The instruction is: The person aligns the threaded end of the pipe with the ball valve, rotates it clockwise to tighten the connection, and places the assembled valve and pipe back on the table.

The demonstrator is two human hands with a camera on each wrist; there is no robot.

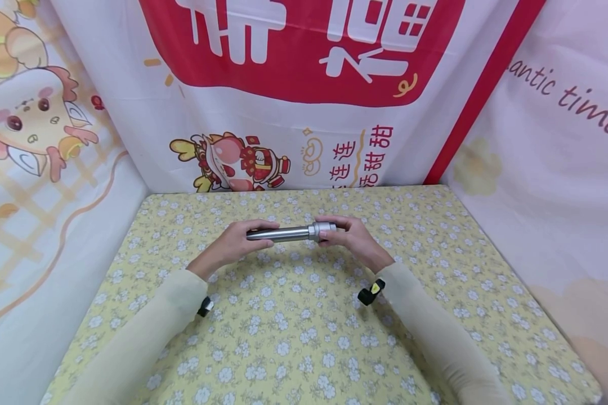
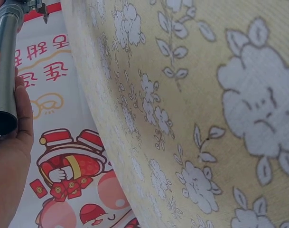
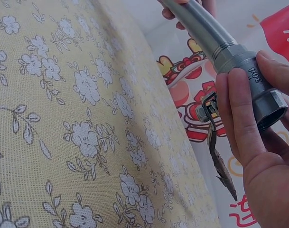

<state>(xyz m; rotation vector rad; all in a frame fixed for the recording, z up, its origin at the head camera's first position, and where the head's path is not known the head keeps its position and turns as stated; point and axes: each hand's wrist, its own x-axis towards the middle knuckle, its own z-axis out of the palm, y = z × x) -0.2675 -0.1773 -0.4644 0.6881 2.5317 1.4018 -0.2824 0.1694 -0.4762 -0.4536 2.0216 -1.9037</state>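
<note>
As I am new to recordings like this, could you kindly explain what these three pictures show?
There is no machine, only a person's left hand and right hand, both bare. The wide picture comes from a camera on the head, looking forward and down; the others come from one on each wrist. Spread beneath the hands is a yellow flowered cloth. The left hand grips one end of a metal tube, while the right hand holds the fitting at its other end. A thin lever sticks out from that fitting.

A red-and-white banner is hanging beyond the far edge of the yellow floral bench; 1 cartoon sheet and 1 lettered sheet are lining its left and right edges.
</note>
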